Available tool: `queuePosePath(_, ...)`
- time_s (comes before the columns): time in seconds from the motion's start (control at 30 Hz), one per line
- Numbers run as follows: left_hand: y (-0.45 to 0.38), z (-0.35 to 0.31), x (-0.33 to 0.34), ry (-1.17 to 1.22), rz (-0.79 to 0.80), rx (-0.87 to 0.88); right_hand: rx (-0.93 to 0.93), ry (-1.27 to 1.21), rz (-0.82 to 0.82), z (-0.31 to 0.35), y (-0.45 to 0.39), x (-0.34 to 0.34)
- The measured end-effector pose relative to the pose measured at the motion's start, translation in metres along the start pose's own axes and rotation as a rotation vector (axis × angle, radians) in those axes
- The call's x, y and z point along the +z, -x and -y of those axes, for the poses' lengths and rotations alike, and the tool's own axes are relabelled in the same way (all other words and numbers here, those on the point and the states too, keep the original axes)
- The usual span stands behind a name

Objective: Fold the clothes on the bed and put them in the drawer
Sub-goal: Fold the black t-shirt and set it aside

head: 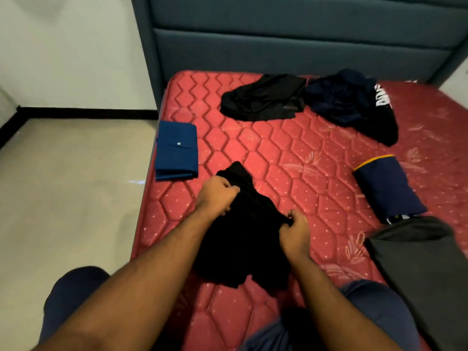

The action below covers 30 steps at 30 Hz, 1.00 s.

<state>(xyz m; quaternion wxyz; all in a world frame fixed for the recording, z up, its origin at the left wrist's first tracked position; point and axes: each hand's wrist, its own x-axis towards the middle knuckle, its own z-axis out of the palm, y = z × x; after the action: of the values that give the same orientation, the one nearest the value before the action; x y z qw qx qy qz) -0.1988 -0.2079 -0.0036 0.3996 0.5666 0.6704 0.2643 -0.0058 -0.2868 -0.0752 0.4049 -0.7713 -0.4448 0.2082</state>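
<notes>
At nine o'clock lies a folded blue cloth (176,149). Centre, left hand (217,196) and right hand (293,230) both pinch the black garment (240,239), mid-fold on the mattress (291,153). Next, likely spreading it flat. Unfolded heap (263,98) at one o'clock.

Folded shorts (176,149) lie on the mattress (278,153), left of the crumpled pile (263,97)

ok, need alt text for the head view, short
Both hands, left hand and right hand, grip a crumpled black garment on a red mattress. A folded blue garment lies at the left edge, and two unfolded dark clothes lie near the headboard.
</notes>
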Motion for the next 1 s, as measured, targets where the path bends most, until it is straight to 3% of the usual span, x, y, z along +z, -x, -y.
queuePosePath(0.1,-0.021,-0.066,-0.035,0.091,-0.077,0.129,-0.159,-0.044,-0.12,0.048,-0.06,-0.021)
queuePosePath(0.23,-0.044,-0.13,-0.09,0.064,-0.366,0.427,-0.333,0.089,-0.177,0.103,-0.108,-0.066)
queuePosePath(0.33,-0.055,-0.155,-0.126,-0.015,-0.556,0.529,-0.333,0.249,-0.223,0.128,-0.14,-0.098)
queuePosePath(0.43,-0.057,-0.171,-0.154,0.047,-0.679,0.646,-0.172,0.29,-0.237,0.146,-0.165,-0.123)
queuePosePath(0.6,-0.064,-0.175,-0.191,0.25,-0.629,0.688,0.127,0.181,-0.129,0.142,-0.188,-0.138)
queuePosePath(0.67,-0.067,-0.172,-0.205,0.23,-0.548,0.664,0.263,-0.175,-0.066,0.149,-0.195,-0.14)
queuePosePath(0.77,-0.061,-0.176,-0.224,0.265,-0.36,0.546,0.46,-0.897,-0.007,0.175,-0.202,-0.148)
queuePosePath(0.9,-0.054,-0.184,-0.26,0.187,0.058,0.249,0.385,-1.166,-0.079,0.224,-0.221,-0.167)
queuePosePath(1.0,-0.049,-0.209,-0.288,0.219,-0.023,0.166,0.219,-1.237,-0.181,0.3,-0.217,-0.206)
